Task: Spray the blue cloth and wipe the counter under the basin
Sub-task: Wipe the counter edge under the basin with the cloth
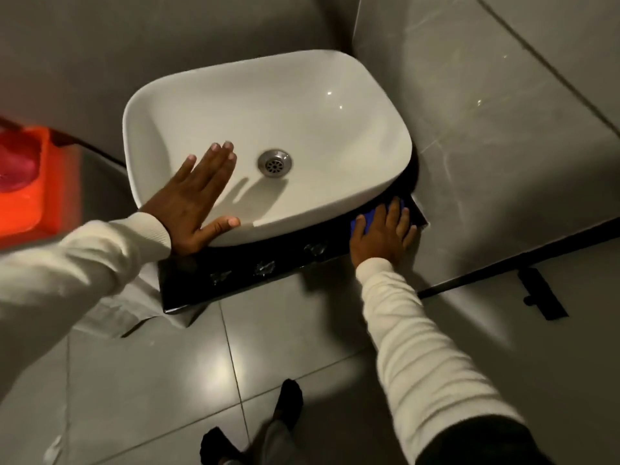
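Note:
A white basin (302, 105) with a metal drain (274, 162) sits on a black glossy counter (235, 273). My left hand (194, 199) lies flat, fingers spread, on the basin's near left rim, holding nothing. My right hand (382, 233) presses flat on the blue cloth (369, 219) on the counter at the basin's right front corner. Most of the cloth is hidden under my hand and the basin's overhang. No spray bottle is in view.
Grey tiled walls close in behind and to the right of the basin. A red-orange container (27, 182) stands at the left edge. Crumpled white paper (110, 313) lies below the counter's left end. My dark-socked feet (285, 404) stand on the grey floor tiles.

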{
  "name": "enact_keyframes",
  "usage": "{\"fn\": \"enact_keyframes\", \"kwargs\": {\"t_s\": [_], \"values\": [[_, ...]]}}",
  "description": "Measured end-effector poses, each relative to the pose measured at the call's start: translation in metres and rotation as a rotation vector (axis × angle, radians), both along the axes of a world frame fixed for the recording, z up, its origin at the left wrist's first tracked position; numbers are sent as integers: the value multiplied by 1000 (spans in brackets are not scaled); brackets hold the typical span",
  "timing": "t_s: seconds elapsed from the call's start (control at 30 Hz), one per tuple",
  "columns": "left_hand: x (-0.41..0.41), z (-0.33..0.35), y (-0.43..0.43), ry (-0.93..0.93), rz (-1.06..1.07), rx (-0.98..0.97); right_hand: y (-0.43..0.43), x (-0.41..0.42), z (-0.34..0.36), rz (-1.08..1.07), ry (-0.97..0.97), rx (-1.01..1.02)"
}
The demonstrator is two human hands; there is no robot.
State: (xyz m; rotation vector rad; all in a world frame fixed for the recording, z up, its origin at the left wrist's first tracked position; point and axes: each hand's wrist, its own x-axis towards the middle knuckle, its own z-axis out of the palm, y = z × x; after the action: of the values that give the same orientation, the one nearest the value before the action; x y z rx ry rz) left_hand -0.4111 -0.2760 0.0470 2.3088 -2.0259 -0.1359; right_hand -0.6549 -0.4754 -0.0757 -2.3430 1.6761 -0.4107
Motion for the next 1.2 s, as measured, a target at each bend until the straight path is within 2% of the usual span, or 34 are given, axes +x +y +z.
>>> {"fn": "enact_keyframes", "kwargs": {"t_s": [0.07, 0.17, 0.27, 0.37, 0.47, 0.57, 0.67, 0.73, 0.83, 0.93, 0.97, 1.03, 1.13, 1.2], "values": [[2, -1, -2, -26, -23, -8, 16, 1, -5, 66, 4, -38], [5, -1, 1, -70, -28, -1, -13, -14, -4, 213, 107, -69], [9, -1, 9, -83, 41, 12, -41, -19, 0, 91, 122, -66], [8, 2, 11, -105, 80, 14, -2, 0, 0, -20, 10, -60], [7, 3, 11, -116, 86, 20, 30, -5, -6, 127, -30, -77], [8, 2, 11, -120, 97, 30, -2, -23, -7, 296, 62, -125], [8, 0, 10, -118, 115, 40, -22, -15, -5, 91, 52, -81], [8, 1, 12, -115, 121, 47, 7, 4, -5, -29, -21, -51], [9, 0, 11, -111, 107, 41, 52, 9, -10, 144, -9, -106], [18, 1, 15, -123, 47, 57, 30, -13, -13, 384, 70, -165], [23, 0, 19, -138, 46, 67, 20, -16, -13, 374, 104, -169], [34, 0, 22, -165, 58, 85, 5, -14, -11, 204, 103, -134], [39, -1, 21, -175, 32, 98, 34, 13, -8, -42, -8, -51], [40, -2, 20, -169, 24, 84, 77, 33, -9, 7, -24, -49]]}}
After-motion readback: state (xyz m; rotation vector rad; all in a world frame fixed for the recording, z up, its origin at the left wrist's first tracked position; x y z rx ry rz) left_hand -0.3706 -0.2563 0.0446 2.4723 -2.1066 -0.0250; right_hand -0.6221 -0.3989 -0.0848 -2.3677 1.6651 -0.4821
